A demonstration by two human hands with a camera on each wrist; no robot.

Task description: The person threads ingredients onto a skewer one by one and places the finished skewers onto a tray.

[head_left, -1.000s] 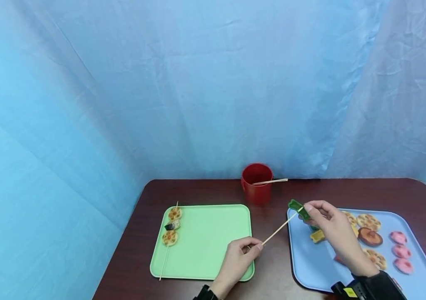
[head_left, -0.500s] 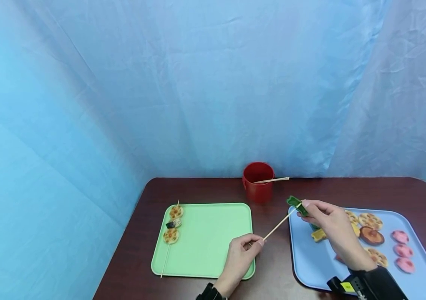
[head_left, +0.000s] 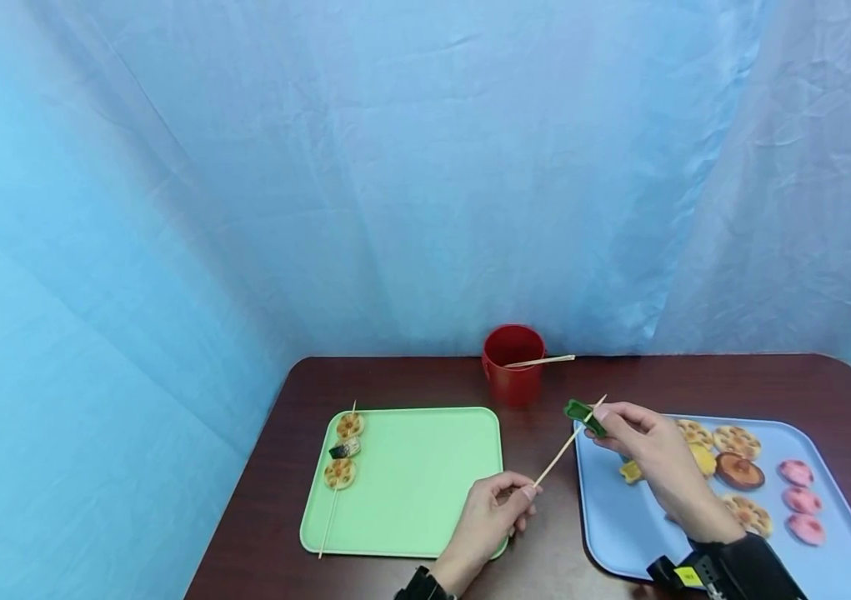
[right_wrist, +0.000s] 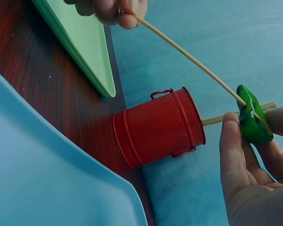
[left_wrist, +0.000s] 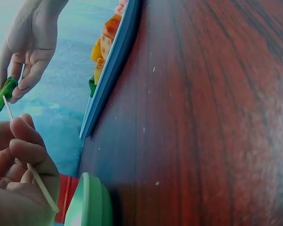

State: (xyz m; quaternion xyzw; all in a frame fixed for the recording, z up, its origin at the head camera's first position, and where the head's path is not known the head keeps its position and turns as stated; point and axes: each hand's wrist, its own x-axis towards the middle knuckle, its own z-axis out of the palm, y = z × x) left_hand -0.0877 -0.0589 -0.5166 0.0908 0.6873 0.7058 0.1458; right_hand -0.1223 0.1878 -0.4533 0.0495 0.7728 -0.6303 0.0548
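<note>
both hands busy; left hand (head_left: 488, 517) pinching skewer (head_left: 563, 447), right hand (head_left: 646, 450) gripping half-hidden green piece (head_left: 581, 414)

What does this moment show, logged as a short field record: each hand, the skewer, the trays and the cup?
left hand: left hand pinches the lower end of the bamboo skewer
right hand: right hand holds the green piece on the skewer near its tip
green tray: green tray holds one finished skewer along its left edge
blue tray: blue tray holds assorted food pieces
red cup: red cup behind the trays, one stick inside
</note>
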